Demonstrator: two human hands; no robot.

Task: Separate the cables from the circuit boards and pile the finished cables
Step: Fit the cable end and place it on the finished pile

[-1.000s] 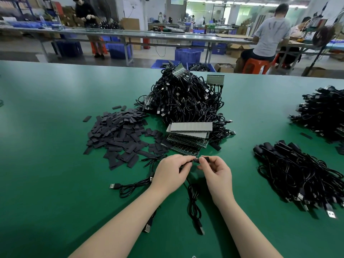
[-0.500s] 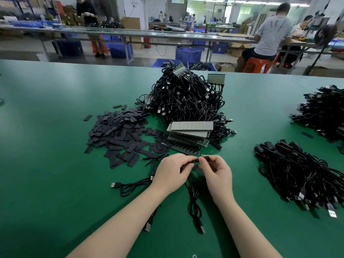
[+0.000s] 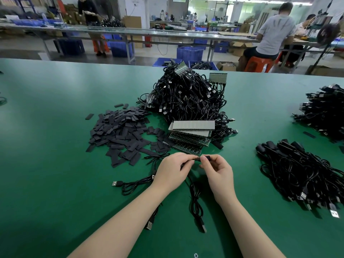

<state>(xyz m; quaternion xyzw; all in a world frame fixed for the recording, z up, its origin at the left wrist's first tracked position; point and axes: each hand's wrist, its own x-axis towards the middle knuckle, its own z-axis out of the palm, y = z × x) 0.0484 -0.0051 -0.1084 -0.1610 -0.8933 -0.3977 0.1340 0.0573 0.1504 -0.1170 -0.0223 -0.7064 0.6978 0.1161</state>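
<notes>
Green matted workbench [image 3: 55,164]: left hand [image 3: 172,171] and right hand [image 3: 218,172] both pinching thin black USB cable [image 3: 195,202] end between fingertips.

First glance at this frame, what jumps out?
The tall tangled heap of black USB cables at table centre, some still wired to circuit boards, with a stack of circuit boards at its near foot. Left of it spreads a scatter of flat black sleeves; at right lies a tidier pile of finished cables. Up front, the left hand and right hand pinch one cable's end.
</notes>
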